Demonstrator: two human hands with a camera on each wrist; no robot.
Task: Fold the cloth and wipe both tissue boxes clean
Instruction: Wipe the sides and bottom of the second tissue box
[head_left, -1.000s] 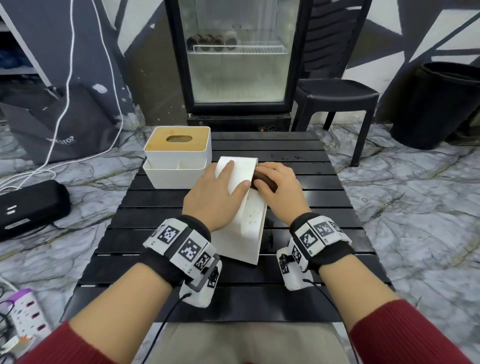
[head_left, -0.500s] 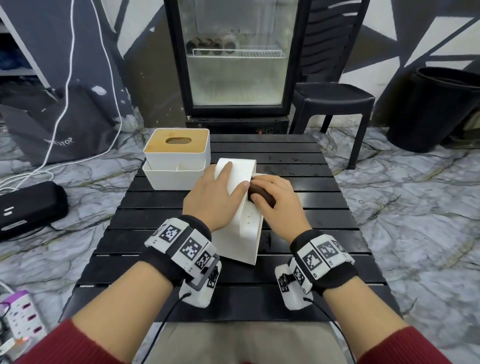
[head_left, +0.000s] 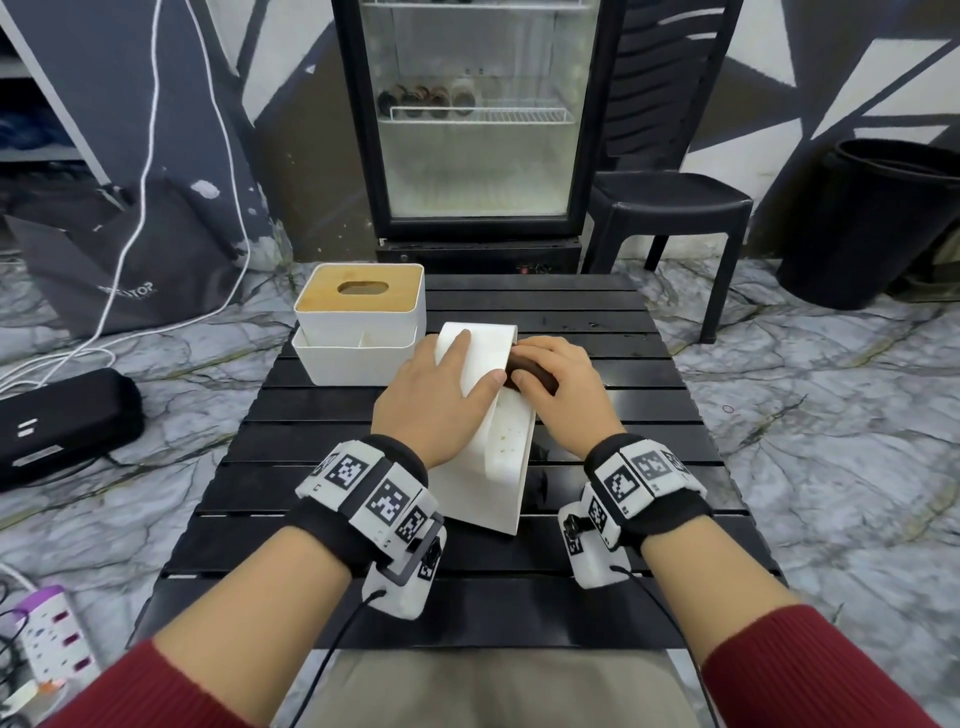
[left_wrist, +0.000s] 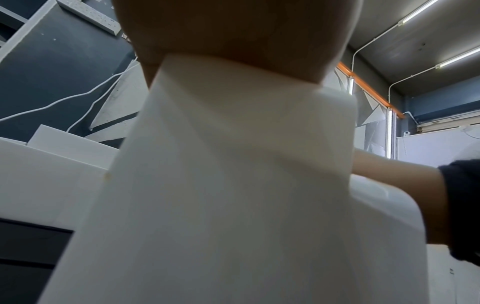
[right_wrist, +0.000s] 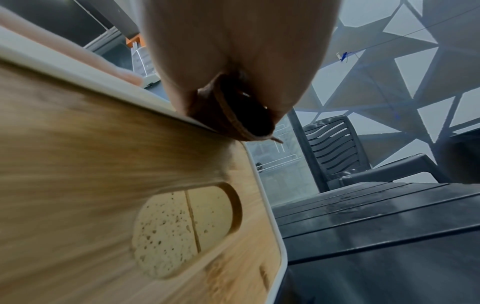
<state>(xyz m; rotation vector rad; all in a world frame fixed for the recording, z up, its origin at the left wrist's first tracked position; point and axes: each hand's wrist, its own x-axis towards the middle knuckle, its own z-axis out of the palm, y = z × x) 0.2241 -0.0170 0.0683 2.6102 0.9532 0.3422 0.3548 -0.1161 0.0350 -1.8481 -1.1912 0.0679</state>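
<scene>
A: Boxes first, left to right — how do they lie?

B: The upright tissue box (head_left: 361, 317) sits at about ten o'clock on the black slatted table (head_left: 597, 415), wooden lid up, slot facing the ceiling. Just beside it toward the middle, the tipped tissue box (head_left: 488, 457) lies on its side, long axis running from six toward twelve o'clock, wooden lid facing three o'clock.

A: And the hands?

B: The left hand (head_left: 436, 400) rests flat on the tipped box's upturned white side, fingers straight, pointing to twelve. The right hand (head_left: 563, 395) sits against the lid face at three o'clock of that box, fingers curled round the brown cloth (head_left: 532, 375).

A: Where exactly is the cloth?

B: In the right wrist view, the cloth (right_wrist: 233, 115) is bunched under the fingers, pressed against the lid's upper white edge, above the oval slot.
</scene>
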